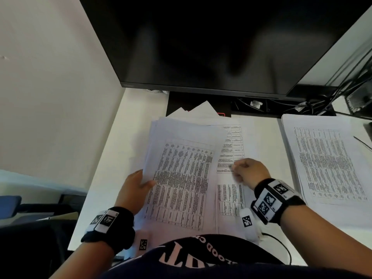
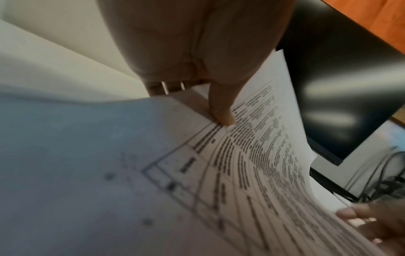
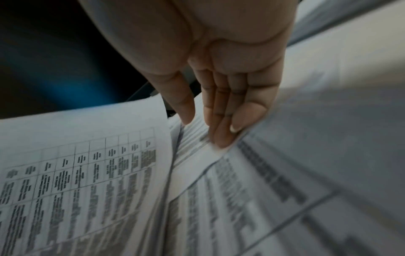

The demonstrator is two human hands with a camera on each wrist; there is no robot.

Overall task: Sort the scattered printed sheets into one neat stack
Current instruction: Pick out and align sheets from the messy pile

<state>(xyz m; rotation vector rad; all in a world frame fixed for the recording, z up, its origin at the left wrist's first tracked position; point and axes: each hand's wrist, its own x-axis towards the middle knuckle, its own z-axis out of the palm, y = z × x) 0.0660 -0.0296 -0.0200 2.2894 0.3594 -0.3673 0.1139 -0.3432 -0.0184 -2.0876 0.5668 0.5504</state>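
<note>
Left hand [image 1: 134, 191] fingers hidden under the sheets [image 1: 181, 178] (print blurred, unreadable).

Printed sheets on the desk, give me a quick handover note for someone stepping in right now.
Left hand grips the left edge of the gathered bundle, thumb on top.
Right hand pinches a loose sheet lying beside the bundle.
A second pile sits apart at the right of the desk.
Done: most central sheets gathered, edges still uneven.
Left: add the loose sheets, merge the right pile, square everything up.
</note>
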